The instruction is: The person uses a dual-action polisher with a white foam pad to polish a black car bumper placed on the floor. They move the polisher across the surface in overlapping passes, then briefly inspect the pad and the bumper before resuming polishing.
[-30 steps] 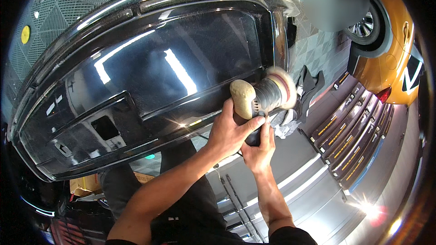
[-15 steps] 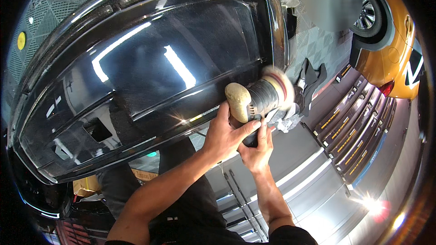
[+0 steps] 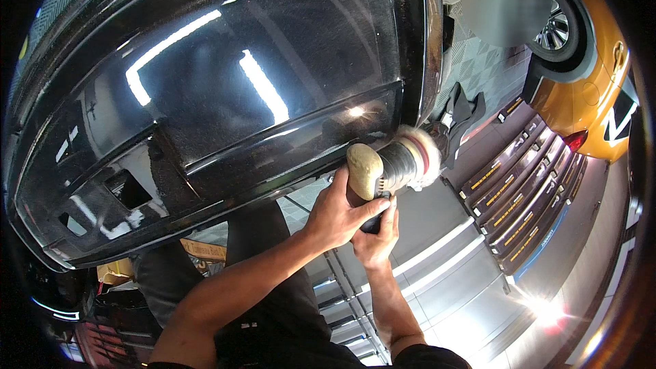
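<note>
Beyond black car panel (image 3: pixel 225 96), orange car (image 3: pixel 581 89) stood on floor, dark cloth (image 3: pixel 459 119) near panel edge. Polisher (image 3: pixel 386 167), tan-capped with fluffy pad, pressed at panel's lower edge. Left hand (image 3: pixel 338 215) and right hand (image 3: pixel 376 236) fingers wrapped around polisher.

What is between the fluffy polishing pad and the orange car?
In the head view, a dark cloth lies on the patterned floor between the polisher's pad and the orange car.

Bare forearms, short black sleeves
</note>
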The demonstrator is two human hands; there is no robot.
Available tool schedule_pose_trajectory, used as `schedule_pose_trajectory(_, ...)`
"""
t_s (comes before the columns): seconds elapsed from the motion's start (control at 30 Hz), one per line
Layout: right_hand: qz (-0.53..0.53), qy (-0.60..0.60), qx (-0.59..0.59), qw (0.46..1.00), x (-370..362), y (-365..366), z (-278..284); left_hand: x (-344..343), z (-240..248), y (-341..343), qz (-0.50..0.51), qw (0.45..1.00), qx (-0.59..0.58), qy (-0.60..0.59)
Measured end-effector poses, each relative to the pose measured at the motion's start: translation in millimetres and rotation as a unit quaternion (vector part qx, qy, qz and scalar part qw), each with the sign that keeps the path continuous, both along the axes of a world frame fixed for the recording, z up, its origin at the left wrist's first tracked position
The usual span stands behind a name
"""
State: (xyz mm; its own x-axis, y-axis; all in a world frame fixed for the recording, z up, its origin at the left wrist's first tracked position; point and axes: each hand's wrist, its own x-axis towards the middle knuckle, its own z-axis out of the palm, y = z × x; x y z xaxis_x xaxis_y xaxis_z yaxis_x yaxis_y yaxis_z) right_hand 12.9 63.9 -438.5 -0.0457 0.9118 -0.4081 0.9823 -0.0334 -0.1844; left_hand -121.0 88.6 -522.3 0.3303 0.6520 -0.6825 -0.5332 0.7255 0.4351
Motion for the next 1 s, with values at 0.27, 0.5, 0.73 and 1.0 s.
schedule_pose_trajectory(0.27, -0.015, 0.001, -0.013, 1.0, 3, -10, 5, 2, 0, -4, -0.073, 0.997, -0.017, 0.003)
schedule_pose_trajectory(0.5, 0.0, 0.007, -0.007, 1.0, -2, 0, 9, -2, 6, 0, -0.026, 1.0, 0.001, 0.01)
schedule_pose_trajectory(0.73, 0.006, 0.004, -0.002, 1.0, -17, 27, 7, 3, -4, 6, 0.083, 0.996, 0.007, -0.022)
schedule_pose_trajectory(1.0, 0.006, 0.005, 0.005, 1.0, -24, 42, 2, -19, -4, 31, 0.063, 0.995, -0.001, -0.082)
